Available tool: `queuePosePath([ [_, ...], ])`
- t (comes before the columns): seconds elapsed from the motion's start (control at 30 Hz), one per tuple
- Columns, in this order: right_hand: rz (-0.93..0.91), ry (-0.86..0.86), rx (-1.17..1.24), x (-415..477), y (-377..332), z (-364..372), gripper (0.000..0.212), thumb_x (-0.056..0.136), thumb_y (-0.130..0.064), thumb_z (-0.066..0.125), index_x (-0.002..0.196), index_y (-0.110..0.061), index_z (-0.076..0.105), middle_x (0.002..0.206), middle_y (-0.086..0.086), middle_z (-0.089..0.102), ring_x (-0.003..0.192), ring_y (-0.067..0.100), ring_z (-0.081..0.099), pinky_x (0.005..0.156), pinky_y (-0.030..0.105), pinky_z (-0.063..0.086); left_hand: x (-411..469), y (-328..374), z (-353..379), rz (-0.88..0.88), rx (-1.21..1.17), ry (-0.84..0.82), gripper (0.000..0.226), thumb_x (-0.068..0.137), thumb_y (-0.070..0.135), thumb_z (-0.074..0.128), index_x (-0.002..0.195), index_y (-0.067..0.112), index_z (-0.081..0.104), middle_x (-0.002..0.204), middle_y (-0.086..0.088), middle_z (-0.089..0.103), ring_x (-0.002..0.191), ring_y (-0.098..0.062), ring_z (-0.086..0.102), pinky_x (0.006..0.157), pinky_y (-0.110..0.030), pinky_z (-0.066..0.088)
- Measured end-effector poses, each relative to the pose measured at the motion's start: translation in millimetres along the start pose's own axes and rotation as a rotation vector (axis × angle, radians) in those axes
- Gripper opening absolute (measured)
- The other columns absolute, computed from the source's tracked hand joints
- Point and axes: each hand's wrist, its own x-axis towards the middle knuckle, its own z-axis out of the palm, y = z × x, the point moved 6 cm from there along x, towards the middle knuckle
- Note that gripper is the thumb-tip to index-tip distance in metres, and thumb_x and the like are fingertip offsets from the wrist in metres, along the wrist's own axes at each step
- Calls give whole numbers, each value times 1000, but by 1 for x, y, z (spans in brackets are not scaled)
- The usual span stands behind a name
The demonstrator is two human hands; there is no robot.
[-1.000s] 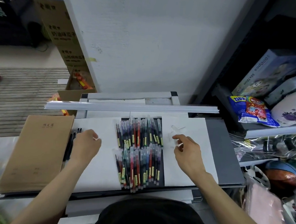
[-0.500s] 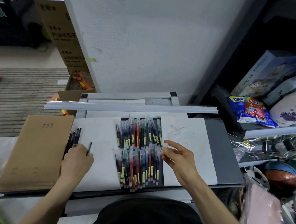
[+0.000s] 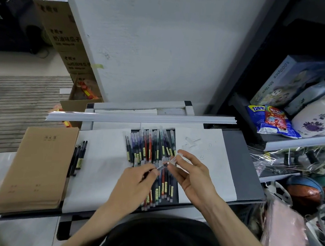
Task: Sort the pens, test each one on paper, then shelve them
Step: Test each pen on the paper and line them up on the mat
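Moved together, left hand (image 3: 134, 183) pinches pen (image 3: 161, 166) (tip up-right), right hand (image 3: 192, 175) pinches cap (image 3: 174, 159).

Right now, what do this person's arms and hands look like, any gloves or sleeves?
Both are bare. The left hand and right hand show no gloves, rings or watch. The forearms show no sleeves as far as the frame reaches. A black garment covers the torso.

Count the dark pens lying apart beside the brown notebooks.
4 dark pens, as far as I can tell, side by side along the left edge of the white sheet, against the brown notebooks. Overlap may hide another.
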Motion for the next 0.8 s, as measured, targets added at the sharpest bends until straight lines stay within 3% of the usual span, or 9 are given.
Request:
queuePosePath([
  [0.13,-44,-44,-79,-7,-1,8,22,98,-3,65,121,-5,66,108,22,76,104,37,75,85,34,64,-2,2,5,1,-35,5,28,107,33,54,82,30,66,57,5,54,49,-7,41,56,-32,36],
  [0.3,-103,-78,-182,-8,1,13,23,98,2,64,120,-2,67,110,28,74,107,39,73,89,37,62,0,0,5,-13,-31,21,38,108,30,52,76,48,63,57,5,52,51,-7,42,55,-28,35],
  [0.37,-140,-76,-213,-7,-1,14,23,97,3,65,120,0,68,107,30,73,106,40,73,90,38,62,2,-3,7,-37,-42,8,35,109,30,50,80,39,69,60,2,54,52,-7,43,56,-28,35],
  [0.53,-165,-85,-188,-2,8,14,25,98,4,63,122,0,67,107,33,72,95,37,75,80,36,60,6,-9,18,-282,-459,-36,35,111,19,48,92,3,74,60,0,46,42,-8,31,41,-20,25],
  [0.67,-154,-105,-196,1,10,11,26,96,3,65,122,0,67,107,35,71,74,27,71,81,38,58,1,-10,30,-480,-792,-174,28,110,19,51,96,1,67,62,0,43,44,-8,24,34,-19,15],
  [0.8,-99,-140,-231,5,5,5,27,97,-2,66,124,-2,68,111,32,72,72,24,66,82,34,59,1,-7,42,-582,-995,-262,22,109,20,50,101,4,64,64,2,42,43,-5,22,31,-17,16],
])
